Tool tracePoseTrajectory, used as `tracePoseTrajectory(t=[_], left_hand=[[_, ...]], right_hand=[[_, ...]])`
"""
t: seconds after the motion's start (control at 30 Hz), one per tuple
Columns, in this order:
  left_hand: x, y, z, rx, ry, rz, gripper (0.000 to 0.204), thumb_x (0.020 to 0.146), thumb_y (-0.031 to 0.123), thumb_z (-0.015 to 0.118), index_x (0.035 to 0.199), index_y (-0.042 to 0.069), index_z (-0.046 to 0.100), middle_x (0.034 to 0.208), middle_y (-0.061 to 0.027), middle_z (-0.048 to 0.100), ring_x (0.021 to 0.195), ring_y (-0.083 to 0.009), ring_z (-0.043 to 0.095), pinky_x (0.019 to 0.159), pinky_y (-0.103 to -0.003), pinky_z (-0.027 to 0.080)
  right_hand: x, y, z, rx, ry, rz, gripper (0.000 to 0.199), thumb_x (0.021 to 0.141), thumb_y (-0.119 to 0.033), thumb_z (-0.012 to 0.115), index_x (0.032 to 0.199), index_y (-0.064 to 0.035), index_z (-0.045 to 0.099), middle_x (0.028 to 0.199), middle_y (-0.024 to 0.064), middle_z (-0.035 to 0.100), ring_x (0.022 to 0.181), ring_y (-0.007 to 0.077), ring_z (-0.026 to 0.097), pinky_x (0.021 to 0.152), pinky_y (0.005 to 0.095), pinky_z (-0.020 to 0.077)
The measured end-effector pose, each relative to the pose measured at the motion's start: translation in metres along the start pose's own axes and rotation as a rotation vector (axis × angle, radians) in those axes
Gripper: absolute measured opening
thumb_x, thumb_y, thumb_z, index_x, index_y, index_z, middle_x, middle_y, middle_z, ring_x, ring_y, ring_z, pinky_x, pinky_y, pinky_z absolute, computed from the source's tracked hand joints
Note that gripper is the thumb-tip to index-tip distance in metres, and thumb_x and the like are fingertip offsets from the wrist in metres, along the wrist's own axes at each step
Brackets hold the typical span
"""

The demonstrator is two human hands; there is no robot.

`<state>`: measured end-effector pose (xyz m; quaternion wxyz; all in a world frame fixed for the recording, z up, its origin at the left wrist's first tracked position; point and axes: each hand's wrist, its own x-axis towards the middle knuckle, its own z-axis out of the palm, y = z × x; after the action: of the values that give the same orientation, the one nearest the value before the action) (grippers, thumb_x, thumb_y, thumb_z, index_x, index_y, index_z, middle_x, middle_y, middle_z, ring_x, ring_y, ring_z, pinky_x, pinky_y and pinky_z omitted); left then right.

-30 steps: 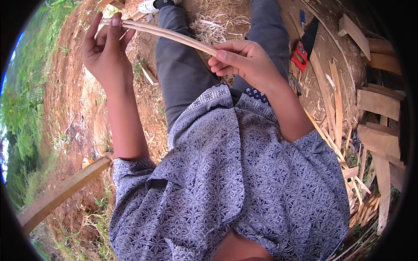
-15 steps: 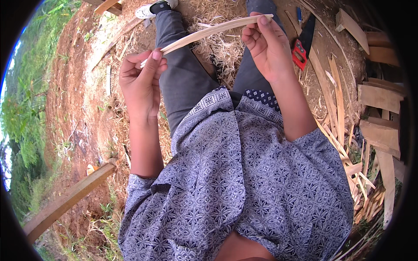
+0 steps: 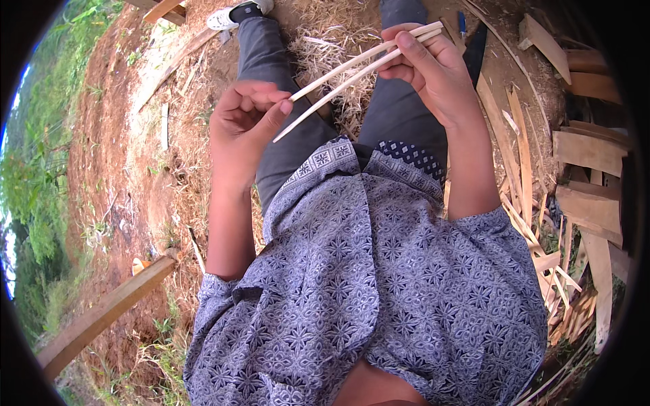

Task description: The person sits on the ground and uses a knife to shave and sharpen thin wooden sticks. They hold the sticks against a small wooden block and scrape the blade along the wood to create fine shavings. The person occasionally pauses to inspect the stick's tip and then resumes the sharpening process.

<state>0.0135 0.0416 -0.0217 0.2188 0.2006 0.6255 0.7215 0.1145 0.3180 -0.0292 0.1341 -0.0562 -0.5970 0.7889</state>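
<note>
Two slender pale wooden strips are held above my thighs, spread apart toward the left and close together at the right. My left hand [image 3: 245, 125] pinches the left end of the upper strip [image 3: 340, 70] between thumb and fingers. The lower strip [image 3: 335, 93] has its left end free, just beside my left thumb. Near their right ends, my right hand [image 3: 437, 76] grips both strips, thumb on top and fingers curled beneath. Their tips stick out a little past the right hand.
Wood shavings [image 3: 325, 51] cover the ground between my legs. A saw's dark blade [image 3: 477, 53] lies beyond my right hand, its handle hidden, near a blue-handled tool [image 3: 462, 22]. Cut boards [image 3: 589, 152] and loose strips [image 3: 525, 149] lie right. A wooden beam [image 3: 108, 308] stands lower left.
The strips, nearly together before, are now spread apart on the left. My left hand has moved right and slightly down, closer to my right hand, which shifted slightly right.
</note>
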Motion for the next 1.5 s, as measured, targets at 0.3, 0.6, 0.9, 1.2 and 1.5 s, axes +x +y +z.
tracePoseTrajectory(t=[0.3,0.6,0.9,1.2,1.5], left_hand=[[-0.002,0.001,0.004,-0.16,-0.077,-0.177,0.028,0.108,0.017,0.056,0.127,-0.002,0.061,0.107,-0.0112,0.073,0.083,-0.0107,0.067,0.078,-0.025,0.055],[0.0,0.001,0.004,-0.092,-0.144,-0.245,0.029,0.109,0.017,0.052,0.129,-0.003,0.061,0.106,-0.0112,0.07,0.081,-0.013,0.063,0.074,-0.026,0.052],[0.004,0.018,0.002,0.334,-0.158,-0.052,0.035,0.109,0.026,0.052,0.127,-0.002,0.064,0.112,-0.011,0.073,0.1,-0.0149,0.066,0.091,-0.031,0.051],[0.016,0.085,-0.038,0.411,0.021,0.364,0.043,0.109,0.027,0.047,0.131,-0.008,0.06,0.112,-0.0183,0.071,0.105,-0.0238,0.067,0.103,-0.042,0.05],[0.002,-0.017,0.056,0.746,-0.411,0.13,0.038,0.101,0.015,0.063,0.134,-0.002,0.059,0.125,-0.0165,0.068,0.109,-0.0259,0.065,0.089,-0.036,0.052]], right_hand=[[-0.005,-0.001,-0.009,0.008,-0.01,-0.024,0.032,0.108,-0.027,0.057,0.122,0.0008,0.065,0.097,0.0084,0.071,0.086,0.0131,0.071,0.076,0.0274,0.0607],[-0.009,0.002,-0.019,0.016,-0.024,-0.014,0.032,0.107,-0.026,0.059,0.123,0.0013,0.063,0.099,0.0077,0.07,0.086,0.0132,0.071,0.076,0.0277,0.0611],[-0.011,0.009,-0.023,0.031,0.083,-0.004,0.032,0.107,-0.026,0.06,0.124,0.001,0.064,0.098,0.0067,0.071,0.086,0.0135,0.072,0.077,0.0291,0.0618],[-0.074,0.041,-0.146,0.032,0.944,-0.095,0.031,0.105,-0.02,0.062,0.124,0.0045,0.06,0.098,0.0107,0.069,0.083,0.0203,0.072,0.073,0.0316,0.0623],[-0.146,0.051,-0.084,0.208,0.554,0.138,0.029,0.106,-0.023,0.06,0.121,0.0014,0.063,0.097,0.0069,0.071,0.081,0.0154,0.072,0.072,0.0282,0.0621]])
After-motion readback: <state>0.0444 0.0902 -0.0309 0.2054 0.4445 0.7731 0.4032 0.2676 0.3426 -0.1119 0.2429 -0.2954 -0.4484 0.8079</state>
